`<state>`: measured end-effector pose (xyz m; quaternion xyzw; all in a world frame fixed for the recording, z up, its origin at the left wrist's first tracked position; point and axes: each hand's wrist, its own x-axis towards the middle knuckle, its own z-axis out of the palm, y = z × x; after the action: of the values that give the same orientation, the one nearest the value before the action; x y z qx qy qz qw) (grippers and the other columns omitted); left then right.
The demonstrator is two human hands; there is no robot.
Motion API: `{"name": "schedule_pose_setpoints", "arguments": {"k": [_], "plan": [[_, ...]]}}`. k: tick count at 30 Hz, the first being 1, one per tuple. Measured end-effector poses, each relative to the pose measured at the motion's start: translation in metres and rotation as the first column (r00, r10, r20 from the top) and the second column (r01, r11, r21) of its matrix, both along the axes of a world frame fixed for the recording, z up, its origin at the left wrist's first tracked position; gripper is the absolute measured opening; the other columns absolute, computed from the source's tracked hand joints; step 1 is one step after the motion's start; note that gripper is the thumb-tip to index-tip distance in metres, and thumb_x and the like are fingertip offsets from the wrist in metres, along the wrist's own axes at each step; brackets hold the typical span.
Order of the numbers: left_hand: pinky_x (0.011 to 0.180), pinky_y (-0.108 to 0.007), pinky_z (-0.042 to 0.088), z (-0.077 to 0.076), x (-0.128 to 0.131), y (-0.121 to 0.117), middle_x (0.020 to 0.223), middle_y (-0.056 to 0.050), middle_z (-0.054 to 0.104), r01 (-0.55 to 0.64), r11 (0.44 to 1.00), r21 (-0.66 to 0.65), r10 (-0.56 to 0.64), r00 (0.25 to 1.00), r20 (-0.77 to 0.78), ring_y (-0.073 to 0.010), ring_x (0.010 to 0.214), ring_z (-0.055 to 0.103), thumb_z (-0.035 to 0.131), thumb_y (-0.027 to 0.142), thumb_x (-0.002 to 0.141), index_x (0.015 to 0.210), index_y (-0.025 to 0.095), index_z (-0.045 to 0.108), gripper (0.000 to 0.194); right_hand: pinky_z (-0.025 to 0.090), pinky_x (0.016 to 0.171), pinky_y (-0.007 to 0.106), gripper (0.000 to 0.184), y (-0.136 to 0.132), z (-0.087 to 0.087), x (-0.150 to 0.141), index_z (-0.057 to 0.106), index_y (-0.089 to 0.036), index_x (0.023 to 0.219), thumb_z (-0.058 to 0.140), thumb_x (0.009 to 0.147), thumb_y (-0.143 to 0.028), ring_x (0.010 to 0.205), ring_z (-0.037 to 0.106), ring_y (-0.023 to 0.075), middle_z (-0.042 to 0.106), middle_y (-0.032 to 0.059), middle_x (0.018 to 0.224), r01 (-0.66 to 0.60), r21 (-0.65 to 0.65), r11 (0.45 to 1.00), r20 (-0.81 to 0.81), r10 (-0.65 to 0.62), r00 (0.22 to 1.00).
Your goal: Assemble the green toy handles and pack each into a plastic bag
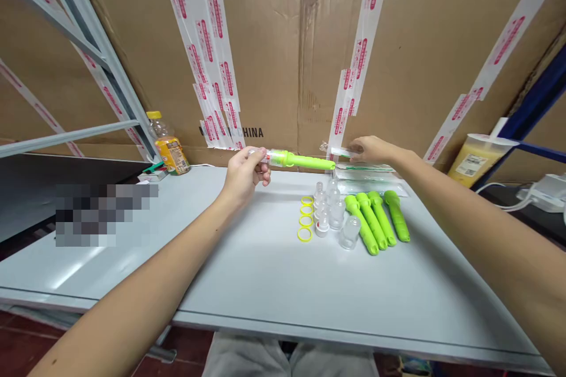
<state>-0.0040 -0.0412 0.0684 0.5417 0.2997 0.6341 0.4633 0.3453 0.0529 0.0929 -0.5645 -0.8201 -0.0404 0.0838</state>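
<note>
Lime-green tube (307,161) w/ clear end, held level above back of table, left hand (243,177) wrapped round clear end, fingers pinching it. Right hand (371,150) over clear plastic bag (340,153), fingers together on its edge, pinch unclear. Bag on stacked packets (365,179). Below: four green tubes (375,221) side by side, clear plastic caps (336,213), column of yellow rings (306,218) on grey table (247,283). Behind: taped cardboard sheet (283,59). Far left: yellow-capped bottle (168,147). Far right: plastic cup (477,159).

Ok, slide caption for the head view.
Left hand holds a green-handled plastic tube above a white table; right hand touches a plastic bag.
</note>
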Motion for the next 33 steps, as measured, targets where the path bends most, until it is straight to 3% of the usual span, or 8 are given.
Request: {"name": "schedule_pose_setpoints", "arguments": {"k": [7,14,19,26,30,33], "plan": [[0.038,-0.02,0.036,-0.003,-0.004,-0.006,0.056,0.006,0.049,-0.059,0.997,-0.053,0.06,0.998,0.03,-0.009,0.044,0.049,0.075,0.039,0.075,0.077,0.019,0.052,0.031,0.043,0.078,0.033,0.039,0.01,-0.008,-0.002,0.07,-0.015,0.111,0.068,0.08,-0.039,0.098,0.064,0.0272,0.072,0.0137,0.112,-0.027,0.068,0.997,0.075,0.022,0.997],[0.039,-0.02,0.036,-0.002,-0.001,-0.006,0.058,0.007,0.049,-0.034,0.999,-0.006,0.035,0.998,0.055,-0.0074,0.043,0.048,0.075,0.043,0.076,0.078,0.019,0.05,0.034,0.04,0.078,0.034,0.026,-0.012,-0.012,-0.008,0.073,-0.014,0.101,0.056,0.088,-0.031,0.097,0.062,0.0264,0.072,0.0133,0.108,-0.012,0.226,0.974,0.123,-0.016,0.992],[0.039,-0.019,0.036,0.002,0.002,0.0,0.057,0.007,0.048,-0.027,1.0,-0.012,0.028,0.998,0.053,-0.0076,0.044,0.049,0.076,0.042,0.075,0.079,0.02,0.049,0.035,0.039,0.077,0.037,0.026,-0.033,-0.023,-0.017,0.073,-0.012,0.101,0.056,0.09,-0.028,0.097,0.059,0.0299,0.069,0.0168,0.105,0.037,0.347,0.937,0.173,-0.102,0.98],[0.037,-0.02,0.036,0.003,-0.001,0.0,0.055,0.007,0.048,-0.002,1.0,-0.01,0.002,0.999,0.037,-0.0083,0.042,0.048,0.074,0.041,0.077,0.079,0.02,0.049,0.032,0.037,0.074,0.039,0.03,-0.036,-0.031,-0.02,0.071,-0.012,0.086,0.042,0.093,-0.017,0.091,0.057,0.0298,0.068,0.0184,0.094,0.051,0.459,0.887,0.161,-0.139,0.977],[0.038,-0.02,0.038,0.008,-0.003,0.0,0.056,0.007,0.048,0.007,1.0,-0.004,-0.006,0.999,0.044,-0.008,0.043,0.049,0.074,0.045,0.077,0.08,0.02,0.049,0.035,0.041,0.08,0.043,0.022,-0.055,-0.021,-0.022,0.067,-0.015,0.09,0.045,0.091,-0.016,0.095,0.057,0.0321,0.067,0.0183,0.095,0.1,0.595,0.798,-0.024,-0.107,0.994],[0.039,-0.02,0.039,0.023,-0.003,0.0,0.056,0.007,0.048,-0.017,0.999,0.048,0.013,0.997,0.082,-0.0082,0.043,0.05,0.074,0.048,0.077,0.079,0.021,0.048,0.037,0.043,0.09,0.047,0.02,-0.081,-0.012,-0.03,0.062,-0.017,0.1,0.049,0.086,-0.012,0.109,0.057,0.0332,0.066,0.0184,0.113,0.064,0.703,0.708,-0.121,0.03,0.992]]}}
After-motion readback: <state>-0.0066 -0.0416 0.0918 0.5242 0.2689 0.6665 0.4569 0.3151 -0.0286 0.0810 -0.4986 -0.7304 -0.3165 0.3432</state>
